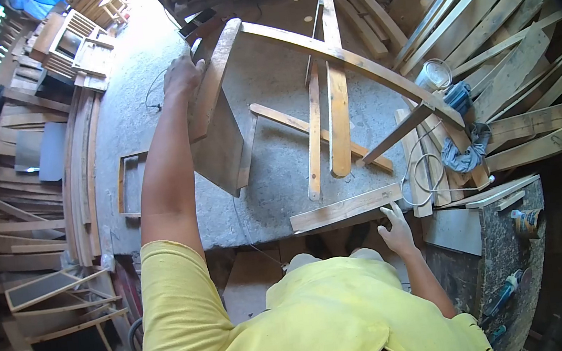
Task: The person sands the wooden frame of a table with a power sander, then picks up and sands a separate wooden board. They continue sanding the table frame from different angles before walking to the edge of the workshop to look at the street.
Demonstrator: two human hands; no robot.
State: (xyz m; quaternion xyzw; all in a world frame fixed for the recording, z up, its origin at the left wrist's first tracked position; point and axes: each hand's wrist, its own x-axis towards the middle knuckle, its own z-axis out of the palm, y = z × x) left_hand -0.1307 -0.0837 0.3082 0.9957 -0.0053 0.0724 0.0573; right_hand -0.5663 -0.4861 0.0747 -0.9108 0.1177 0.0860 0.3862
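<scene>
A large wooden frame with a long curved rail (358,64) and crossing slats (338,113) stands on the grey worktop (271,211). My left hand (182,76) reaches to the far left, beside the frame's upright end piece (217,75). Its thumb is spread from the fingers, whose tips are partly hidden. Below that upright hangs a flat panel (218,144). Close to me, a loose short board (347,208) lies along the worktop's front edge. My right hand (396,229) is at the board's right end, fingers apart, holding nothing.
Timber is stacked on the left (80,177) and right (532,126). A white tub (434,75), a blue-grey rag (465,147) and a looped pale cable (426,173) sit at the right. A side bench (510,239) stands near my right arm. A small frame (121,187) lies left.
</scene>
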